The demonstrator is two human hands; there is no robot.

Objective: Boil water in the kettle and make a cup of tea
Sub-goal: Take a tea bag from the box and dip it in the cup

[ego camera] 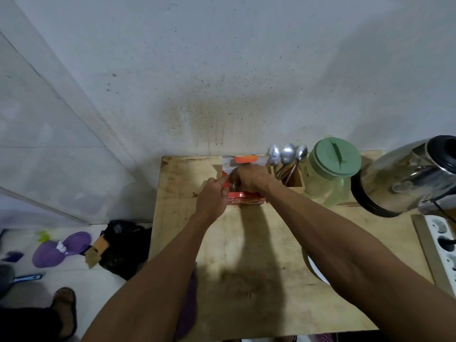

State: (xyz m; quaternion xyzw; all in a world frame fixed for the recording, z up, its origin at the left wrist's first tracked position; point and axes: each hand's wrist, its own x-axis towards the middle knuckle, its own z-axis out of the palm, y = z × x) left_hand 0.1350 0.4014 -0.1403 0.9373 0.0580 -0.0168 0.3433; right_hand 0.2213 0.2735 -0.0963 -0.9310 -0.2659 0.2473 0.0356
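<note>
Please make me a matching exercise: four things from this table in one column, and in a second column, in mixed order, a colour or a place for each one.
Things:
1. box
2. spoons
3. lid
4. kettle

Colour or place:
A. green
B. handles down in a wooden holder
C. red
D. shiny steel, at the right edge

Pairs: 1-C, 2-B, 3-A, 4-D

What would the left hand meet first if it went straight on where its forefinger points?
The open red cardboard tea box: the left hand looks to touch its left edge, forefinger aimed at the opening where the right hand reaches. Depth is unclear.
</note>
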